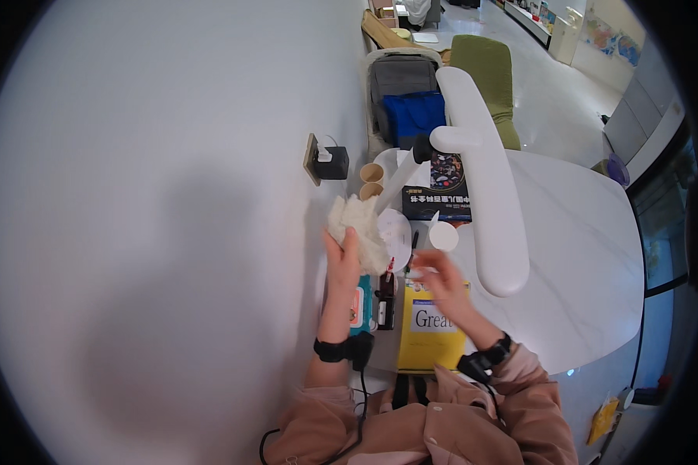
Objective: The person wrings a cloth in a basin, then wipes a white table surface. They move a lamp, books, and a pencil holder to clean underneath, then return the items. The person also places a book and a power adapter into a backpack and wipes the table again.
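Observation:
My left hand (342, 256) grips a cream-coloured fluffy cloth (358, 229) beside the stem of a white desk lamp (488, 186). To the right, my right hand (439, 279) is raised with fingers bent and partly spread, holding nothing that I can see. It is just above the far end of a yellow book (430, 343). Between the two hands lie a pen (414, 241) and the lamp's round white base (396, 238). Below the cloth are a teal wipes pack (360, 305), partly behind my left forearm, and a black case (386, 308).
A white cup (444, 236) stands near a dark-covered book (436, 200). Two paper cups (371, 173) are by the wall, under a black power adapter (331, 163) in a socket. The lamp head overhangs the white table (576, 244). A green chair (483, 81) stands beyond.

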The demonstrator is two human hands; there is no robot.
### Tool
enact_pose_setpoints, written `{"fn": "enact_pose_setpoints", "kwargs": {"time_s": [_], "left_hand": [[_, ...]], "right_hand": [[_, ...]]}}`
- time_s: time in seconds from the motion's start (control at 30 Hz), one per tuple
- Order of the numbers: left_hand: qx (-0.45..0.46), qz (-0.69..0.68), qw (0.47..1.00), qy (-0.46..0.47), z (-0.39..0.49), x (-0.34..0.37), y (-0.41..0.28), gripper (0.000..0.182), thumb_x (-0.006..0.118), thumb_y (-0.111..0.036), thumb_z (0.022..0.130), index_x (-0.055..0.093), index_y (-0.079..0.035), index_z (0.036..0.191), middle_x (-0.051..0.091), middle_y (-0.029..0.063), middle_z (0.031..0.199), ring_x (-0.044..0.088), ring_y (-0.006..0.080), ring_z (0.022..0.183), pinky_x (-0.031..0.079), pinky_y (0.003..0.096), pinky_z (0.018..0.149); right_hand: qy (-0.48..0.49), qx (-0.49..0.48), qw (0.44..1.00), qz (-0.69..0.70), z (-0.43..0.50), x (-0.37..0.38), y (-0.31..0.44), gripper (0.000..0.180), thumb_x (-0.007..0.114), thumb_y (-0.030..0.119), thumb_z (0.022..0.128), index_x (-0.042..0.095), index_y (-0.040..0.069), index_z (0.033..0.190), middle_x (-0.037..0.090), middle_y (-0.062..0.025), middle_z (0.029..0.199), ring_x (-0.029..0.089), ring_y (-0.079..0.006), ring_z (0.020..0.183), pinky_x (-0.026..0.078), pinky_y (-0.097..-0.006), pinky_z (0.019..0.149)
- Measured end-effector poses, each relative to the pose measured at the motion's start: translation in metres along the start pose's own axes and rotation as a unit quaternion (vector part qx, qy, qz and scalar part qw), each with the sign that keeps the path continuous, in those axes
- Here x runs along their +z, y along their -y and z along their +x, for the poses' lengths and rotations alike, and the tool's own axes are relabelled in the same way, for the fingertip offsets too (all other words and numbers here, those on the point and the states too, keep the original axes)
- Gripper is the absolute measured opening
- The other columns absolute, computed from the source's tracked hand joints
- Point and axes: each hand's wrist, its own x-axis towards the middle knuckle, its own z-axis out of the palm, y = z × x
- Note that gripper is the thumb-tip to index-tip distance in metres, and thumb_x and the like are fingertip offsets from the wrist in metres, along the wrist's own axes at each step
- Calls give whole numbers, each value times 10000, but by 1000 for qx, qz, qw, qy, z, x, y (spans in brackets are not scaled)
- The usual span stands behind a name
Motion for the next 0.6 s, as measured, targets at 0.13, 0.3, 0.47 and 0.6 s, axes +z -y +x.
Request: {"fn": "enact_pose_setpoints", "kwargs": {"time_s": [0.13, 0.3, 0.47, 0.6], "left_hand": [[-42, -134, 990, 26, -26, 8, 4, 624, 282, -462, 1024, 255, 1, 1442, 407, 96, 1410, 435, 191, 1249, 364, 323, 1025], [34, -126, 990, 56, -14, -21, 23, 760, 173, -577, 996, 211, 9, 1480, 295, 157, 1513, 271, 281, 1405, 223, 385, 1139], [152, 362, 919, -31, -56, -61, 52, 541, 321, -376, 1020, 428, 27, 1364, 483, 221, 1356, 438, 362, 1266, 243, 413, 1109], [167, 363, 915, -61, -98, -84, 63, 441, 368, -317, 1008, 562, 29, 1202, 602, 186, 1173, 556, 339, 1090, 358, 414, 1024]], "right_hand": [[-36, -256, 951, -168, 40, 66, -1, 453, 580, 95, 877, 458, 15, 1306, 435, -212, 1283, 463, -369, 1226, 367, -401, 1042], [-19, -91, 995, -27, 95, 96, 1, 446, 588, 93, 866, 462, 6, 1285, 400, -250, 1325, 421, -402, 1235, 347, -422, 1038], [-223, -275, 908, -223, 170, 136, 8, 582, 592, 98, 841, 355, 34, 1368, 275, -335, 1383, 322, -494, 1251, 291, -507, 1061], [-196, -147, 892, -379, 228, 146, 5, 657, 653, 195, 793, 370, 35, 1363, 316, -316, 1354, 341, -504, 1226, 309, -513, 1056]]}}
